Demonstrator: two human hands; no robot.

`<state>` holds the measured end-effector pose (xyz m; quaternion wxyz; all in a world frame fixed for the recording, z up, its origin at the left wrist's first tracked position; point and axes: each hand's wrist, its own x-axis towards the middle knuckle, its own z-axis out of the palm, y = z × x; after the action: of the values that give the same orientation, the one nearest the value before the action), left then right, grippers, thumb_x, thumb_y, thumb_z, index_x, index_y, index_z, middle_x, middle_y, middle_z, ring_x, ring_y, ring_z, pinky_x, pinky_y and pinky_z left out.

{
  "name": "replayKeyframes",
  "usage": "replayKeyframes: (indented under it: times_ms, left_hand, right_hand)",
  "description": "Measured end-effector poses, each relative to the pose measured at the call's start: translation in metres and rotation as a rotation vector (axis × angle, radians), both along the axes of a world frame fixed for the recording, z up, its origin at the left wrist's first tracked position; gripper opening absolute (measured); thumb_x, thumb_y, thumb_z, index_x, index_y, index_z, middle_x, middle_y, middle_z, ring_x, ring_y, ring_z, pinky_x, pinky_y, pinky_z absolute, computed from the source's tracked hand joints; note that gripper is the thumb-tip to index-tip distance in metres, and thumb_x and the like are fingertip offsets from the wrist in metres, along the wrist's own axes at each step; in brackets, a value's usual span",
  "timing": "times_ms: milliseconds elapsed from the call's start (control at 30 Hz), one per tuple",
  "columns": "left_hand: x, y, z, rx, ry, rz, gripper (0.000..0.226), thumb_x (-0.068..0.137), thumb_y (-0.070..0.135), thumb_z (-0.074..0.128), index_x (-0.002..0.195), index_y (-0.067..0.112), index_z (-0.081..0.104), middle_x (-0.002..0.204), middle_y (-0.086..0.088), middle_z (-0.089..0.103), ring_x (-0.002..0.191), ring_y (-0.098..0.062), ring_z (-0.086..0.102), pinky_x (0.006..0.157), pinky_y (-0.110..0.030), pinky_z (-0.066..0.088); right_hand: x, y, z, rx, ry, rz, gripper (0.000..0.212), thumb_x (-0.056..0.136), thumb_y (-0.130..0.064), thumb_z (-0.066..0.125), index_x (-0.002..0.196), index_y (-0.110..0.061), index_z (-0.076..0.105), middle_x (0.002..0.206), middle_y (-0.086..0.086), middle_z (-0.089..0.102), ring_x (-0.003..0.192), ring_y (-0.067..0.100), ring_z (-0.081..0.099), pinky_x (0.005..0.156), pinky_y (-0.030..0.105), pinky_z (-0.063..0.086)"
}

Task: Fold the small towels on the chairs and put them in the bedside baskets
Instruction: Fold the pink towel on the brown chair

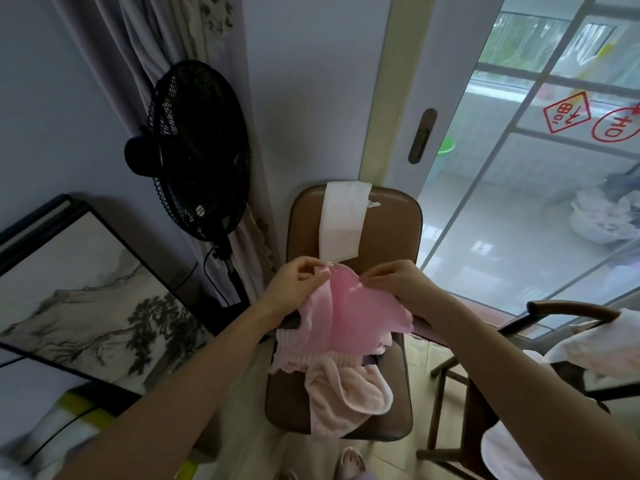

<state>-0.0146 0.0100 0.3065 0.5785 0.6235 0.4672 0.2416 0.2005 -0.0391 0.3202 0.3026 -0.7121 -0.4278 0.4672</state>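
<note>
1. Bedroom corner: tiled floor, pale wall, glass sliding door (519,188) on our right. We stand over a brown padded chair (391,237).
2. Nearest us, on the chair seat, a pale pink towel (343,396) lies crumpled, thick and plush. Just behind it sits a ribbed light-pink towel (298,351), rumpled, edge wavy.
3. Above the seat we hold the pink towel (353,313); thin, soft, scalloped hem, hanging limp from its top edge.
4. Our left hand (294,285) pinches that top edge near 1 corner, fingers curled tight on the cloth. Our right hand (391,282) pinches the same edge further right, thumb and fingertips closed on it.
5. Key relation: the gripped edge runs left to right between both hands, the body of the cloth drooping toward us. Both hands sit about equally near; we judge spreading them apart would straighten the edge for a fold.
6. Further back, a white towel (343,220) drapes flat over the chair back.
7. Right: a second, wooden chair (568,313) carrying pale cloths. Left: black fan (197,150), framed ink painting (86,292), curtain (162,32).
8. No basket in view.
</note>
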Motion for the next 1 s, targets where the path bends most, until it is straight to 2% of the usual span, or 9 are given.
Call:
replayKeyframes:
  times_ms: [67, 133, 300, 467, 567, 700, 767, 867, 1000]
  left_hand:
    - [0.007, -0.001, 0.004, -0.003, 0.005, -0.104, 0.048, 0.091, 0.033, 0.063, 0.136, 0.026, 0.047, 0.12, -0.006, 0.063, 0.105, -0.019, 0.065, 0.084, -0.031, 0.058]
    - [0.011, -0.001, 0.009, -0.039, -0.025, -0.23, 0.049, 0.094, 0.032, 0.06, 0.141, 0.027, 0.045, 0.127, -0.006, 0.061, 0.108, -0.017, 0.064, 0.089, -0.034, 0.056]
    - [0.016, -0.001, 0.014, -0.085, -0.032, -0.408, 0.032, 0.098, 0.03, 0.052, 0.127, 0.018, 0.061, 0.118, -0.004, 0.067, 0.108, -0.016, 0.064, 0.093, -0.031, 0.053]
    - [0.02, 0.006, 0.011, -0.029, -0.037, -0.203, 0.023, 0.097, 0.03, 0.055, 0.104, 0.014, 0.069, 0.101, -0.005, 0.069, 0.09, -0.016, 0.064, 0.08, -0.025, 0.054]
    - [0.02, 0.013, 0.008, -0.041, -0.059, -0.076, 0.021, 0.097, 0.028, 0.055, 0.101, 0.013, 0.069, 0.1, -0.003, 0.069, 0.087, -0.011, 0.062, 0.07, -0.019, 0.051]
    - [0.019, 0.022, -0.001, -0.121, -0.103, 0.123, 0.021, 0.096, 0.025, 0.058, 0.105, 0.01, 0.069, 0.124, 0.003, 0.062, 0.108, -0.016, 0.06, 0.084, -0.026, 0.052]
    - [0.018, 0.019, 0.002, -0.141, -0.125, 0.214, 0.013, 0.096, 0.022, 0.058, 0.102, 0.014, 0.067, 0.114, -0.002, 0.063, 0.1, -0.018, 0.061, 0.077, -0.027, 0.055]
    - [0.017, 0.016, 0.007, -0.032, -0.171, 0.23, 0.017, 0.094, 0.017, 0.061, 0.111, 0.019, 0.062, 0.104, -0.007, 0.067, 0.09, -0.019, 0.065, 0.065, -0.024, 0.054]
    - [0.02, 0.014, 0.024, 0.05, -0.181, 0.142, 0.023, 0.09, 0.018, 0.065, 0.112, 0.021, 0.061, 0.11, -0.001, 0.069, 0.098, -0.015, 0.067, 0.081, -0.033, 0.057]
  right_hand:
    - [-0.006, -0.005, 0.011, 0.091, 0.226, 0.055, 0.01, 0.086, -0.007, 0.07, 0.094, -0.01, 0.075, 0.091, 0.007, 0.072, 0.084, 0.018, 0.067, 0.068, 0.023, 0.055]
    - [-0.008, -0.004, 0.017, 0.151, 0.357, 0.141, 0.011, 0.086, -0.004, 0.068, 0.095, -0.009, 0.072, 0.097, 0.012, 0.071, 0.091, 0.024, 0.067, 0.077, 0.03, 0.056]
    - [-0.004, 0.001, 0.023, 0.184, 0.326, 0.27, 0.016, 0.086, -0.001, 0.066, 0.098, -0.011, 0.066, 0.101, 0.012, 0.07, 0.101, 0.031, 0.066, 0.09, 0.039, 0.054]
    - [0.005, 0.001, 0.02, 0.159, 0.257, 0.199, 0.023, 0.084, -0.007, 0.072, 0.105, -0.015, 0.069, 0.105, 0.006, 0.071, 0.101, 0.024, 0.067, 0.09, 0.037, 0.056]
    - [0.011, -0.003, 0.013, 0.086, 0.133, 0.15, 0.004, 0.085, -0.014, 0.072, 0.088, -0.013, 0.074, 0.087, 0.004, 0.071, 0.083, 0.019, 0.066, 0.077, 0.027, 0.056]
    - [0.021, -0.004, 0.008, 0.071, 0.226, -0.027, 0.01, 0.084, -0.018, 0.075, 0.08, -0.009, 0.073, 0.084, 0.007, 0.07, 0.082, 0.018, 0.067, 0.073, 0.025, 0.055]
    - [0.02, -0.003, 0.009, 0.119, 0.318, -0.127, 0.007, 0.086, -0.016, 0.071, 0.086, -0.009, 0.073, 0.089, 0.007, 0.07, 0.085, 0.017, 0.067, 0.068, 0.02, 0.054]
    - [0.011, 0.002, 0.008, 0.24, 0.36, -0.236, 0.009, 0.089, -0.019, 0.068, 0.092, -0.014, 0.075, 0.093, 0.005, 0.071, 0.092, 0.022, 0.066, 0.076, 0.029, 0.057]
    - [-0.013, 0.01, 0.014, 0.388, 0.33, -0.225, 0.011, 0.089, -0.021, 0.068, 0.093, -0.013, 0.075, 0.091, 0.002, 0.071, 0.093, 0.024, 0.065, 0.082, 0.037, 0.058]
